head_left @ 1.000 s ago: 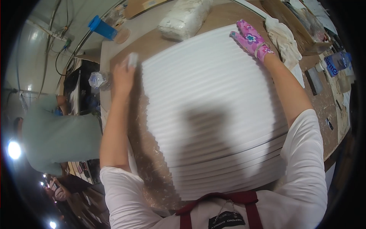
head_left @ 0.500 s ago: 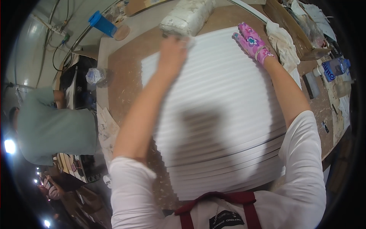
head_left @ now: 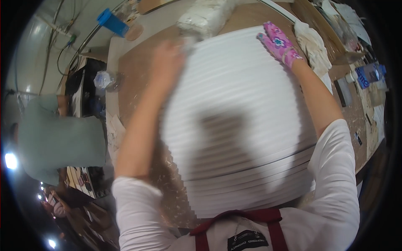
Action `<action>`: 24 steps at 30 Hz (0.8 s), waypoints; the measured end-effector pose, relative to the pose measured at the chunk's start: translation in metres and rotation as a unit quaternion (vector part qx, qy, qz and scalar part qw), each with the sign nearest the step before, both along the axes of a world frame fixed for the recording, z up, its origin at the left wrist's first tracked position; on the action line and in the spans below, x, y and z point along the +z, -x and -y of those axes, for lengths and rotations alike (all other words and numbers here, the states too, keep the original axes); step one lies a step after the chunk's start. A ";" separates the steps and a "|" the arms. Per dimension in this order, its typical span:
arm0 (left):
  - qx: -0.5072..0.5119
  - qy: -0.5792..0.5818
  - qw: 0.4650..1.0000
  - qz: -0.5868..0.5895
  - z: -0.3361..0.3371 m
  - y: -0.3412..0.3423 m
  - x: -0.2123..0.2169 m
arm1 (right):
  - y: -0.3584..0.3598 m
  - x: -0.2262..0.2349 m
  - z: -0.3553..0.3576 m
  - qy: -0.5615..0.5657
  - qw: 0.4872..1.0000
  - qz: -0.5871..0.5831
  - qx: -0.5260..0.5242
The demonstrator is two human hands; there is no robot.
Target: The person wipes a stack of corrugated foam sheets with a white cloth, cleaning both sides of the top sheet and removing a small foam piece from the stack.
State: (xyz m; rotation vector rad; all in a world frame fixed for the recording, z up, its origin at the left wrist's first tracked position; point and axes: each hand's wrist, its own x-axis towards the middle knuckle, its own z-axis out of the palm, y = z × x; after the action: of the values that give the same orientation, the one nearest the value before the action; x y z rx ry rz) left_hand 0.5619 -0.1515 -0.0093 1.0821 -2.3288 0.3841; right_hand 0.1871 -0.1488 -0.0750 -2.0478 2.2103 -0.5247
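One big stack of white ribbed sheets [head_left: 243,125] lies on the brown workbench [head_left: 134,79], filling the middle of the view; the stepped edges of several sheets show at its near side, too close together to count. Two hands work on it. The left hand [head_left: 167,58] is bare and sits at the stack's far left corner, so blurred that nobody could say whether its fingers are spread or curled, or whether they grip anything. The right hand [head_left: 278,44] wears a pink flowered glove and rests flat on the far right corner of the top sheet, fingers straight and close together, gripping nothing.

Beyond the stack lies one lumpy clear bag of white stuff [head_left: 205,16], its far end cut off by the top edge — the left hand is just beside it. One crumpled white cloth [head_left: 312,44] sits just right of the gloved hand. One blue box-shaped thing [head_left: 112,21] stands at the far left, and one clear plastic bottle [head_left: 104,79] lies off the bench's left edge.

A second person in a pale green top [head_left: 58,138] stands at the left, largely cut off by the dark rim. The clutter on the right side of the bench is too small to make out.
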 end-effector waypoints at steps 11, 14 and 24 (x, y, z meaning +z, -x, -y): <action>0.221 -0.173 0.940 0.191 -0.001 -0.137 0.003 | -0.001 0.009 -0.003 0.005 0.999 0.021 0.024; 0.183 -0.150 0.971 0.047 0.003 -0.143 0.011 | -0.002 0.004 0.002 0.006 1.000 0.015 0.024; 0.132 -0.093 0.983 0.092 -0.005 -0.136 -0.010 | 0.002 0.005 -0.003 0.034 0.998 0.032 0.043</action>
State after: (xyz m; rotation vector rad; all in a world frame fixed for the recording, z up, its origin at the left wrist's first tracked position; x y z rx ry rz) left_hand 0.6983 -0.1464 -0.0197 1.5116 -2.4252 0.3841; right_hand 0.1846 -0.1456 -0.0702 -2.1174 2.0857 -0.6544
